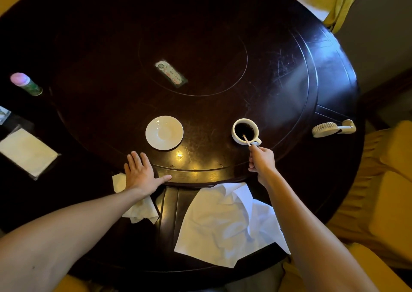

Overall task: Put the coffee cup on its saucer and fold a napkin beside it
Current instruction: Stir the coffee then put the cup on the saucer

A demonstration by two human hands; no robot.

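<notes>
Two bare hands work at a dark round table [278, 80]. The right hand [260, 160] has its fingers closed around the near end of a thin stir stick [246, 140], whose far end dips into the dark coffee in a white cup [244, 131] just beyond the fingertips. The left hand [141, 173] lies flat on the table, fingers spread and holding nothing, its wrist over a crumpled tissue [142, 209]. The white saucer [164, 132] sits empty just beyond the left fingertips, apart from the cup and to its left. An unfolded white napkin [223, 222] lies rumpled between the two forearms, nearer the person than either hand.
</notes>
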